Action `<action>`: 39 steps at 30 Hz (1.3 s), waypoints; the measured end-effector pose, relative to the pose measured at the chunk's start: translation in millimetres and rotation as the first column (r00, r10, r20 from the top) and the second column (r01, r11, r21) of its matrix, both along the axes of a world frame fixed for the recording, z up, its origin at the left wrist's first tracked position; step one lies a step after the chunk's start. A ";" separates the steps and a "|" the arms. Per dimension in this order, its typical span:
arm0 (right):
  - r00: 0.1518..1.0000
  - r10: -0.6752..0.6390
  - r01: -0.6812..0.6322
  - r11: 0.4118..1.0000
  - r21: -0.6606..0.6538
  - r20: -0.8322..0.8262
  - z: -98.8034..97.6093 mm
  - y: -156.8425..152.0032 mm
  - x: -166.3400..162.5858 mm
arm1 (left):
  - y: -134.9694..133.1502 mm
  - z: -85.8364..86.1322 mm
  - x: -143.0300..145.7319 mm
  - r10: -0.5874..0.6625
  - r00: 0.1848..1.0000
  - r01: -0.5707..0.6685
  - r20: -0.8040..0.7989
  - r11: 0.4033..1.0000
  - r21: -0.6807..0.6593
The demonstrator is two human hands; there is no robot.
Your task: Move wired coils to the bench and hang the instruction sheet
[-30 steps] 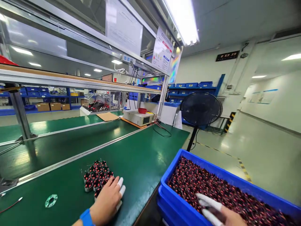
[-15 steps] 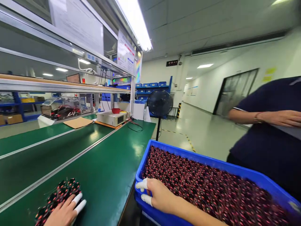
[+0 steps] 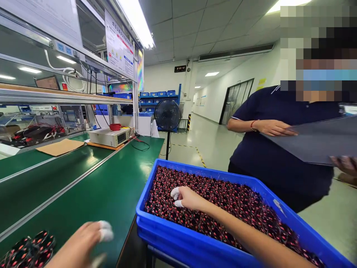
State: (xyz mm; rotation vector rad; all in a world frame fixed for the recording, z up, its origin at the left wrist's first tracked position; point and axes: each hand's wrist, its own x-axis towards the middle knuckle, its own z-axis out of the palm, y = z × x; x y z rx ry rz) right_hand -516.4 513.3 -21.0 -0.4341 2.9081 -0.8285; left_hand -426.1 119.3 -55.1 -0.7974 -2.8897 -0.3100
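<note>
My right hand (image 3: pixel 186 198), with white finger cots, reaches into a blue bin (image 3: pixel 156 232) filled with small black-and-red wound coils (image 3: pixel 237 208); its fingertips curl down onto the coils near the bin's left end, and whether it grips one cannot be told. My left hand (image 3: pixel 83 243) hovers blurred over the green bench (image 3: pixel 106 186), fingers loose, holding nothing. Just left of it a cluster of the same coils (image 3: pixel 26 253) stands on the bench at the bottom left corner.
A person in a dark shirt (image 3: pixel 279 149) stands right of the bin holding a dark flat board (image 3: pixel 315 143). A test instrument (image 3: pixel 110 137), a cardboard sheet (image 3: pixel 60 147) and cables lie further along the bench. A black fan (image 3: pixel 167 115) stands in the aisle.
My view has swung right, bringing the standing person in. My right hand went from the bin's near rim into the coils. My left hand lifted off the coil cluster.
</note>
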 end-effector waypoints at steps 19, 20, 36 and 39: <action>0.956 0.273 -0.231 0.927 0.294 -0.110 -34.9 -20.7 -17.6 | 185.4 10.7 -127.0 -0.173 0.963 0.204 0.206 0.970 -0.136; 0.952 0.284 -0.238 0.921 0.307 -0.115 -35.8 -20.4 -18.4 | 184.3 10.0 -128.2 -0.170 0.961 0.201 0.218 0.971 -0.130; 0.907 0.408 -0.295 0.795 0.530 -0.108 -34.9 -24.8 -26.4 | 210.8 17.8 -134.1 -0.098 0.976 0.155 0.193 0.938 -0.309; 0.874 0.478 -0.359 0.751 0.555 -0.082 -36.9 -21.7 -29.7 | 214.8 12.8 -137.4 -0.082 0.978 0.143 0.192 0.933 -0.331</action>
